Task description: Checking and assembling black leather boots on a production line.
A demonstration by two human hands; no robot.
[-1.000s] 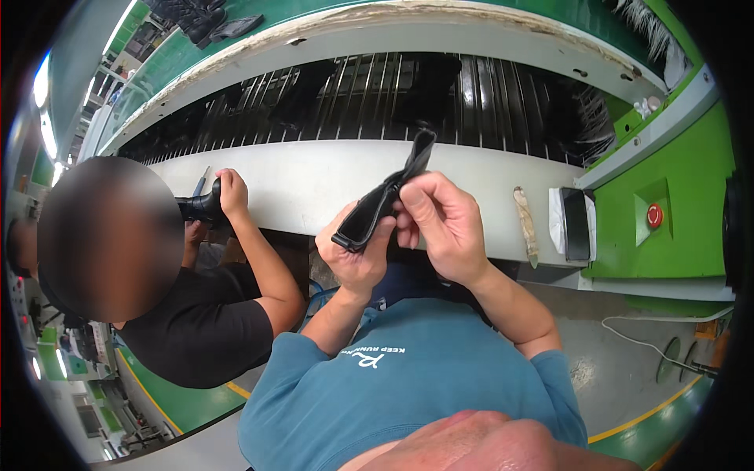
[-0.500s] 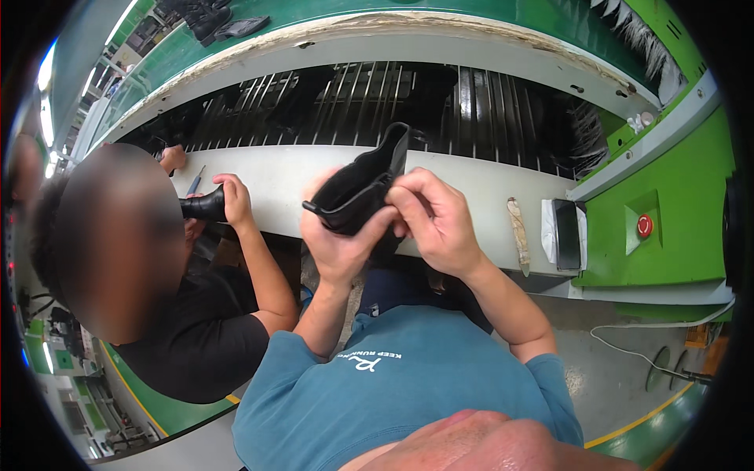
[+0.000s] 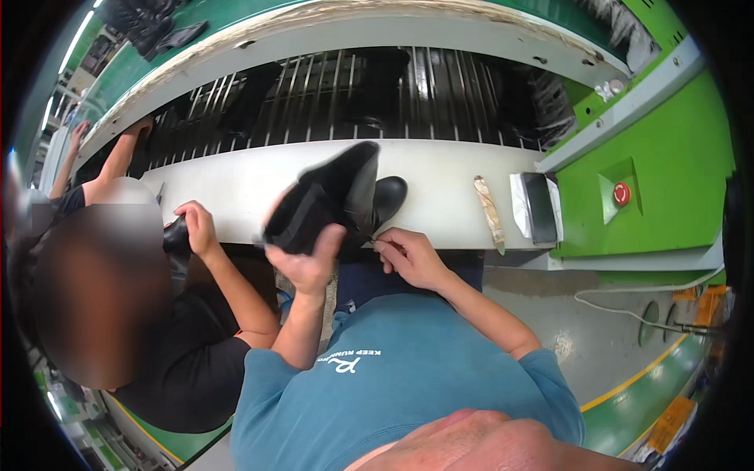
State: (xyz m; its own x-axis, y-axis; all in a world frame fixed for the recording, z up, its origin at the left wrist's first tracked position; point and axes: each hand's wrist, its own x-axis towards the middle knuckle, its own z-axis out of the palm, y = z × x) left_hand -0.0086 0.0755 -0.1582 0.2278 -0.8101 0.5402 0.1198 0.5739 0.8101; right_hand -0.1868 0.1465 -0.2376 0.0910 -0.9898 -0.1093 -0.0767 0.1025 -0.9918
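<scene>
Nearest, under the person's 2 hands, was the teal short-sleeved T-shirt point(image 3: 424, 369) with a small white print. The right hand point(image 3: 416, 257) pinched, thumb against forefinger, a small part at the lower edge of the black leather boot point(image 3: 361, 192); whether zip pull or strap, I could not tell. The left hand point(image 3: 306, 267) was gripping the boot's shaft, thumb on the near side. The boot was held up over the front of the long white worktable point(image 3: 444, 173). Compared with 0.5 s earlier, it had turned: its rounded toe, then hidden, now showed toward the right. This turn, I judged, gave the pinching fingers better access to that edge. Farther right, the pale, wrapped blade-like tool point(image 3: 489, 212) and the flat black rectangular object point(image 3: 539, 208) lay as before. Beyond ran the dark conveyor with shiny metal bars point(image 3: 432, 86)
</scene>
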